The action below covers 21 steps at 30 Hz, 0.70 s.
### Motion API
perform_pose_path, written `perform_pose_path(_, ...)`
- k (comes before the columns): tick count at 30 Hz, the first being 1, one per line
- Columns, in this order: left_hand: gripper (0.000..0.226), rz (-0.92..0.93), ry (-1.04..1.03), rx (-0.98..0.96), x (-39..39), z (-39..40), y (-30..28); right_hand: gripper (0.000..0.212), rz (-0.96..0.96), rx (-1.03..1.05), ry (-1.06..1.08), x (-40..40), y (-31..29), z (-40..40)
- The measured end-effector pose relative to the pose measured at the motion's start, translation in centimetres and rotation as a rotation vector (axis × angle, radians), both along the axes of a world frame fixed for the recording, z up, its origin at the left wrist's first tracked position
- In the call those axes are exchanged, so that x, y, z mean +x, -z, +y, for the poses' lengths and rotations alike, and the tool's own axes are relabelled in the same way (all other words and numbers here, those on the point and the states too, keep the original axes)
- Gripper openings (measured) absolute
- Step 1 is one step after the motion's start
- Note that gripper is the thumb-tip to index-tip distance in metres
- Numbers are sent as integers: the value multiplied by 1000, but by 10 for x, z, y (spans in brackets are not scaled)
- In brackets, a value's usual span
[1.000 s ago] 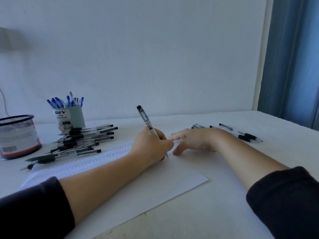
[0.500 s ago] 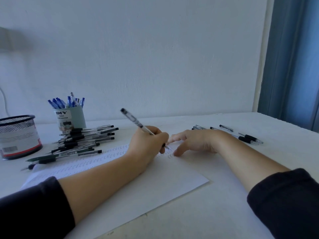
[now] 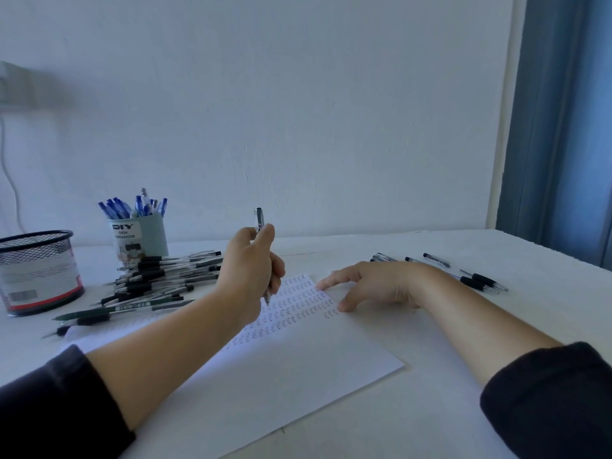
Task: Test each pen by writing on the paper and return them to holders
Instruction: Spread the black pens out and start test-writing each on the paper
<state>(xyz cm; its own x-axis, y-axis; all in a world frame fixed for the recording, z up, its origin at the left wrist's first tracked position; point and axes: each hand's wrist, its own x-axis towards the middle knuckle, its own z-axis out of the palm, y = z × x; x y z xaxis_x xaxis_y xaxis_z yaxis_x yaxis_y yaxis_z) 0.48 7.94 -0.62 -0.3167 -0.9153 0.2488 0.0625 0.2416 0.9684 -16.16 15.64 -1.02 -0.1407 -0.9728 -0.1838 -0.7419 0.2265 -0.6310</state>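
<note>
Far left, a black wire-mesh cup (image 3: pixel 36 270) stands on the white desk (image 3: pixel 496 332), round, with a red band near its base; what it holds cannot be seen through the mesh. Just right of it and further back is a smooth pale-green holder (image 3: pixel 139 238) printed "DIY DESK ORGANIZER", packed with blue-capped pens (image 3: pixel 132 207) standing upright and fanned out. In front of the holder lies a loose pile (image 3: pixel 159 279) of slim clear-barrelled pens with black grips, stacked mostly lengthwise, some tips resting on the sheet's left edge.

Centre now: the left hand (image 3: pixel 250 273) is raised above the paper (image 3: pixel 281 385), fingers (image 3: pixel 265 236) curled tight round a pen (image 3: pixel 260 220), the thumb pinching it near the top. The pen stands nearly upright, its metal clip end poking above the fist and its tip showing below, just over the writing. The paper is a flat white sheet lying at an angle on the desk, covered in neat small rows of handwriting on its upper part, blank lower down.

To the right, the right hand (image 3: pixel 374 286) rests on the sheet's top corner, fingers spread and straight, tips pressing the paper down. Behind that wrist, a few more black-gripped pens (image 3: pixel 477 279) lie scattered on the desk, apart from one another. Both sleeves are dark, pushed up the forearms.
</note>
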Motion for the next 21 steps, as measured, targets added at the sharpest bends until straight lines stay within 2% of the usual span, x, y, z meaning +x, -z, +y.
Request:
perform_pose_path(9,29,78,0,99,2,4,-3,47,-31,7,23,0,2,-2)
perform_pose_path(18,34,168,7,72,2,3,-3,45,-19,8,25,0,2,-2)
perform_pose_path(21,34,146,-39,50,2,1,-3,36,-24,-40,44,1,2,-2)
